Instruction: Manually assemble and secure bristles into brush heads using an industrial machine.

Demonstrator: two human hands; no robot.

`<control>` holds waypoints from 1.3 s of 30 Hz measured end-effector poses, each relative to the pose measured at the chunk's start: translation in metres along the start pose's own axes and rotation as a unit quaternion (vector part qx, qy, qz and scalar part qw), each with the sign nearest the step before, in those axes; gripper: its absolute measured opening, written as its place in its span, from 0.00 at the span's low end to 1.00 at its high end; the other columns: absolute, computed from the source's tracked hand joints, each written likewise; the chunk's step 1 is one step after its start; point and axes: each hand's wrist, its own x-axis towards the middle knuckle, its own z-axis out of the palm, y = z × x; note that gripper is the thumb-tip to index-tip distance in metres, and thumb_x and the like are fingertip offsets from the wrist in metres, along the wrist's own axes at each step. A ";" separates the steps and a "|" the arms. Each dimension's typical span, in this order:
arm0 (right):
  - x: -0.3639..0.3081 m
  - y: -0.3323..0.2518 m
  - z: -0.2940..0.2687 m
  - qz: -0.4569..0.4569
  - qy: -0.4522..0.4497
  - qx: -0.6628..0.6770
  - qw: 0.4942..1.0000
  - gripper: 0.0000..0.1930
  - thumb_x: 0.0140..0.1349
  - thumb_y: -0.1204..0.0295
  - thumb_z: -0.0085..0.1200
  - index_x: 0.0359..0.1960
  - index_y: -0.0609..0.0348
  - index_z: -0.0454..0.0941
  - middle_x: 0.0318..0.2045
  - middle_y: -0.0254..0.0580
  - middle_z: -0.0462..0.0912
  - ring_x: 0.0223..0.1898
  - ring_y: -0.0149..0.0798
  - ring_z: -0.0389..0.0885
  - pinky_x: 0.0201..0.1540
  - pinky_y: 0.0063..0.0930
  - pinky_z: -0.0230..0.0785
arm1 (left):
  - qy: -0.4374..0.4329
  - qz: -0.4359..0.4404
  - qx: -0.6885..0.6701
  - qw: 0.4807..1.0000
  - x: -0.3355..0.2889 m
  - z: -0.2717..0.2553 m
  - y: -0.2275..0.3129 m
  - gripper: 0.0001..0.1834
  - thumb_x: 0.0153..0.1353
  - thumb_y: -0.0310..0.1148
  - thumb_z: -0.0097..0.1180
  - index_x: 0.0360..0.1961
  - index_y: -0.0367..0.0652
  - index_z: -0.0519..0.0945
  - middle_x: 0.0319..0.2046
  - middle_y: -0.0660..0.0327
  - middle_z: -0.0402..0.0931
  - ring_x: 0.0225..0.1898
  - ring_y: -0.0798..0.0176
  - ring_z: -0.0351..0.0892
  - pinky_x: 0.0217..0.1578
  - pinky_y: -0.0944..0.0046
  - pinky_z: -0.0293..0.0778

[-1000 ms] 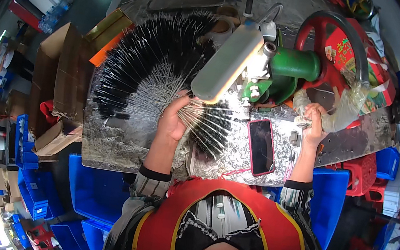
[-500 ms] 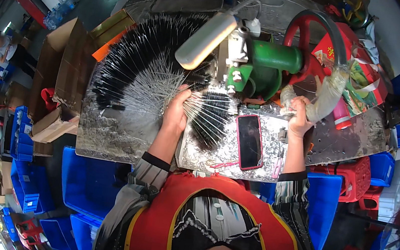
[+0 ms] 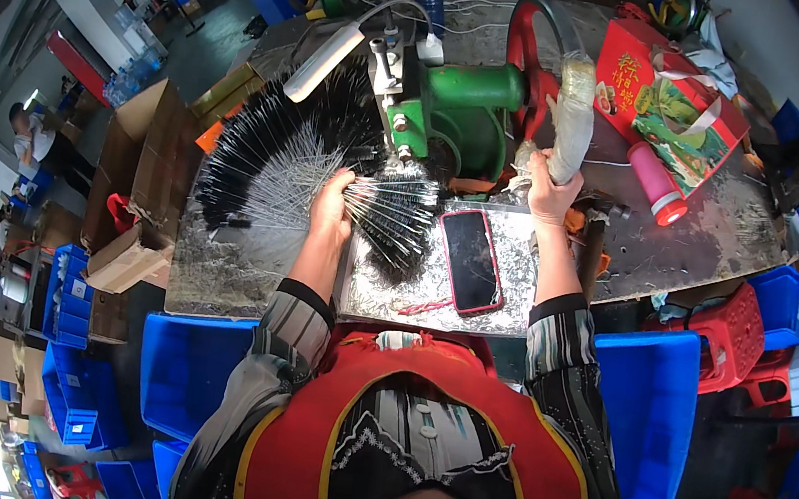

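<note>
My left hand (image 3: 330, 208) is closed round a fanned bundle of wire-stemmed brushes (image 3: 394, 216) with black bristles, bristle ends toward the right. Left of and beyond it, a large spread of similar black brushes (image 3: 267, 146) lies on the table, stems toward my hand. My right hand (image 3: 553, 193) grips the wrapped rim of a handwheel (image 3: 572, 121) with red spokes. That wheel belongs to a green bench press (image 3: 476, 86), whose metal head stands just beyond the held brushes. Whatever sits under the press head is too small to make out.
A phone in a red case (image 3: 471, 261) lies between my forearms. A white lamp (image 3: 325, 60) overhangs the brush spread. Right of the wheel are a pink bottle (image 3: 655, 185) and a red gift bag (image 3: 675, 109). Cardboard boxes (image 3: 141, 177) stand left; a blue bin (image 3: 639, 422) sits right of me.
The whole view has shifted. The handwheel appears turned, its wrapped stretch now higher, and my right hand has moved with it, farther from me. My left hand keeps its hold on the brushes.
</note>
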 end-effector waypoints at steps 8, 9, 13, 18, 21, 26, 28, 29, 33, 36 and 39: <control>0.008 0.028 0.005 -0.045 0.115 -0.092 0.988 0.11 0.43 0.71 0.60 0.17 0.68 0.73 0.14 0.42 0.75 0.17 0.31 0.74 0.21 0.26 0.63 | -0.065 -0.035 -0.032 0.997 0.011 0.003 0.003 0.11 0.52 0.26 0.49 0.38 0.37 0.70 0.29 0.54 0.74 0.26 0.60 0.76 0.26 0.65 0.74; 0.009 0.015 0.005 0.023 0.068 -0.011 0.997 0.12 0.43 0.70 0.60 0.18 0.68 0.73 0.14 0.40 0.75 0.17 0.30 0.72 0.21 0.26 0.62 | -0.063 -0.033 -0.021 0.997 0.011 0.005 0.006 0.10 0.52 0.26 0.49 0.36 0.38 0.72 0.28 0.56 0.75 0.25 0.62 0.76 0.28 0.65 0.74; 0.009 0.008 0.009 0.030 0.059 0.025 0.998 0.12 0.43 0.71 0.61 0.19 0.68 0.73 0.15 0.39 0.75 0.16 0.28 0.71 0.21 0.25 0.62 | -0.036 -0.015 0.038 0.999 0.007 0.000 0.005 0.09 0.53 0.34 0.50 0.29 0.38 0.74 0.24 0.56 0.76 0.23 0.63 0.76 0.25 0.67 0.74; -0.002 -0.016 0.000 0.088 0.012 0.043 0.995 0.03 0.50 0.78 0.52 0.24 0.65 0.73 0.19 0.36 0.75 0.21 0.26 0.73 0.25 0.18 0.64 | -0.057 -0.061 0.078 0.993 -0.001 0.003 0.015 0.11 0.53 0.33 0.53 0.37 0.41 0.73 0.28 0.59 0.76 0.24 0.66 0.76 0.24 0.67 0.75; -0.004 -0.021 0.002 0.098 -0.005 0.090 0.991 0.03 0.50 0.81 0.54 0.25 0.64 0.72 0.20 0.33 0.73 0.21 0.23 0.69 0.22 0.16 0.60 | -0.073 -0.082 0.023 0.994 0.002 -0.002 0.013 0.15 0.51 0.30 0.54 0.41 0.40 0.70 0.29 0.59 0.75 0.26 0.64 0.76 0.25 0.66 0.75; 0.001 -0.025 0.001 0.053 -0.068 0.087 0.992 0.03 0.51 0.81 0.51 0.22 0.65 0.71 0.19 0.34 0.72 0.20 0.25 0.69 0.24 0.17 0.62 | -0.066 -0.098 -0.073 0.990 -0.001 -0.006 0.016 0.18 0.51 0.25 0.52 0.45 0.39 0.66 0.32 0.53 0.74 0.31 0.57 0.76 0.32 0.59 0.76; 0.001 -0.031 0.003 0.082 -0.078 0.071 0.991 0.05 0.53 0.80 0.48 0.21 0.66 0.70 0.20 0.35 0.72 0.20 0.25 0.68 0.24 0.17 0.62 | -0.075 -0.102 -0.094 0.987 0.002 -0.016 0.013 0.18 0.51 0.24 0.51 0.45 0.39 0.65 0.33 0.51 0.73 0.32 0.55 0.76 0.32 0.58 0.76; 0.002 -0.029 0.002 0.093 -0.074 0.061 0.991 0.05 0.53 0.80 0.47 0.21 0.66 0.70 0.21 0.36 0.72 0.21 0.25 0.67 0.24 0.17 0.61 | -0.062 -0.093 -0.125 0.986 0.000 -0.013 0.013 0.18 0.52 0.24 0.50 0.45 0.39 0.65 0.34 0.50 0.73 0.33 0.54 0.76 0.33 0.57 0.76; 0.007 -0.031 0.000 0.113 -0.084 0.009 0.990 0.09 0.53 0.75 0.44 0.16 0.62 0.65 0.19 0.40 0.68 0.28 0.33 0.67 0.30 0.22 0.61 | -0.040 -0.081 -0.170 0.981 -0.003 -0.009 0.012 0.20 0.52 0.23 0.48 0.47 0.40 0.62 0.38 0.47 0.72 0.37 0.52 0.74 0.38 0.54 0.73; 0.008 -0.039 0.004 0.107 -0.087 -0.015 0.990 0.10 0.52 0.75 0.43 0.15 0.62 0.65 0.17 0.39 0.68 0.28 0.35 0.68 0.32 0.24 0.61 | -0.038 -0.075 -0.178 0.980 -0.005 -0.006 0.018 0.22 0.53 0.24 0.48 0.50 0.40 0.60 0.40 0.45 0.71 0.39 0.51 0.73 0.40 0.53 0.72; 0.011 -0.050 0.002 0.195 -0.054 -0.047 0.978 0.09 0.51 0.76 0.45 0.15 0.65 0.67 0.17 0.41 0.70 0.22 0.33 0.69 0.28 0.24 0.63 | -0.044 -0.059 -0.150 0.986 -0.003 -0.008 0.018 0.26 0.52 0.23 0.48 0.53 0.38 0.57 0.37 0.47 0.72 0.36 0.55 0.74 0.38 0.57 0.73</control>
